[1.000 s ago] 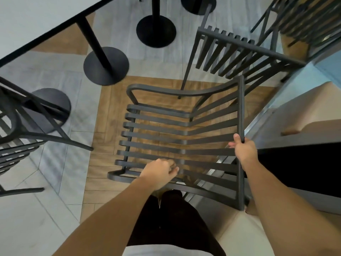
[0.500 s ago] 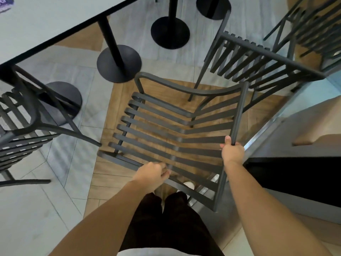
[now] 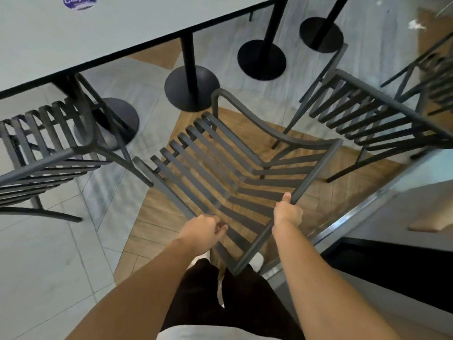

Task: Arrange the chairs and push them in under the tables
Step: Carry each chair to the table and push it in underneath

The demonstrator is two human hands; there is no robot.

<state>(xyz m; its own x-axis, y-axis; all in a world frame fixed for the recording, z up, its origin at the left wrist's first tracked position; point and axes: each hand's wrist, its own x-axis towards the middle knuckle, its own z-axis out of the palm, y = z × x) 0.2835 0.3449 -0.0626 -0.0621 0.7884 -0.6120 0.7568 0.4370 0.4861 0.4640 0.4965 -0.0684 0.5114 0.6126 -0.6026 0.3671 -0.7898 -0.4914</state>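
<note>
A dark grey slatted chair (image 3: 220,165) stands in front of me over the wood-pattern floor, its front pointing up-left toward the table. My left hand (image 3: 204,231) grips the near left part of its frame. My right hand (image 3: 288,213) grips the right side rail. The pale table top (image 3: 103,33) with a black edge runs across the top left. A second slatted chair (image 3: 46,148) stands at the left, partly under that table. A third chair (image 3: 372,119) stands at the right.
Black pedestal bases (image 3: 192,88) and posts stand under the table, with more bases (image 3: 261,58) beyond. A metal-edged counter or bench (image 3: 367,207) runs along my right. Grey tiled floor (image 3: 49,261) lies at the lower left. A round sticker (image 3: 79,1) is on the table.
The chair has turned anticlockwise and moved toward the table, its front now pointing up-left. Both hands have kept their hold. The left chair and the table have come closer in view.
</note>
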